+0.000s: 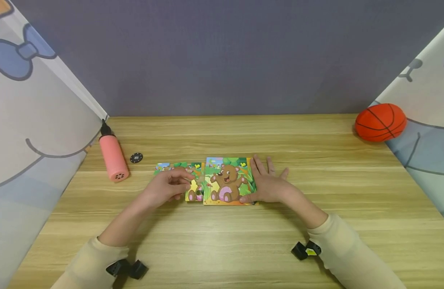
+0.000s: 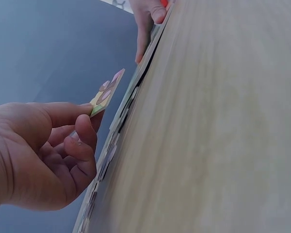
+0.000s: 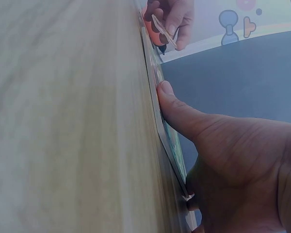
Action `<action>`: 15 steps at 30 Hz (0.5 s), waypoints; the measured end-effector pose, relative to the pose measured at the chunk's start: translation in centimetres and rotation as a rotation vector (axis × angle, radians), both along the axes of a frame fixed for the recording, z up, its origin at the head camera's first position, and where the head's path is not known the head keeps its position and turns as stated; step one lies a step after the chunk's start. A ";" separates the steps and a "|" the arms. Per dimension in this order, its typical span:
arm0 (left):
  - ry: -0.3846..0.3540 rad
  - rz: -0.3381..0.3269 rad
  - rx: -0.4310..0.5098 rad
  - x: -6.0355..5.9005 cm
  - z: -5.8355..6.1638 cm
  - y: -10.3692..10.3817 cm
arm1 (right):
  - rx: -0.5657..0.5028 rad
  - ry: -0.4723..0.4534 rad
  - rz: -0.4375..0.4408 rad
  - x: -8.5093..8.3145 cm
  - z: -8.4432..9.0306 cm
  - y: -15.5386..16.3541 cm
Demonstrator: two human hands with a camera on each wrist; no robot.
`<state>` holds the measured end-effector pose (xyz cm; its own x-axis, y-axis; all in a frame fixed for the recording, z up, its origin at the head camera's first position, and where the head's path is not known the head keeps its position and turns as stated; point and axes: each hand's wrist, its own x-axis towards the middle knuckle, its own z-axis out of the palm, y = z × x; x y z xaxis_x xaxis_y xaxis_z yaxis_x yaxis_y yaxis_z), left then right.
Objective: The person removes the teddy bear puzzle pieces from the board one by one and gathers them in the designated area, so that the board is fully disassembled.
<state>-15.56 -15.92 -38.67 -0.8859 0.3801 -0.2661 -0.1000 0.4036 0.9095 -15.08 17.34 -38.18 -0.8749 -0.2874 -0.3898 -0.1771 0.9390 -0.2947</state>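
Note:
My left hand [image 1: 167, 186] pinches a small jigsaw piece [image 2: 106, 93] between thumb and fingers; pink and brown shapes on yellow show on it. In the left wrist view the piece is tilted, raised over the table. Beneath and beside that hand lie other bear puzzle pieces [image 1: 196, 166], partly covered by it. Just to their right is a square bear picture board [image 1: 225, 182], showing a brown bear on a green and yellow ground. With fingers spread, my right hand [image 1: 270, 185] rests along the board's right edge, its thumb over the lower right corner.
A pink hand pump [image 1: 114, 156] with a black nozzle lies at the left, beside a round black disc [image 1: 136, 157]. A red ball [image 1: 381, 122] with black lines sits at the far right. A grey partition [image 1: 236, 60] borders the wooden table [image 1: 222, 245] at the back.

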 end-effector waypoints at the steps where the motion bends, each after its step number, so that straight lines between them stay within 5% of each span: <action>1: -0.002 0.003 -0.004 0.1 0.0 -0.2 | -0.001 0.000 0.000 0.0 0.0 0.0; 15: -0.018 0.035 -0.042 1.0 0.1 -2.8 | 0.003 0.002 0.001 0.0 -0.1 0.0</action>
<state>-14.58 -18.75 -38.56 -0.8933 0.3369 -0.2975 -0.1313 0.4375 0.8896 -15.12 17.34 -38.29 -0.8753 -0.2870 -0.3892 -0.1785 0.9398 -0.2915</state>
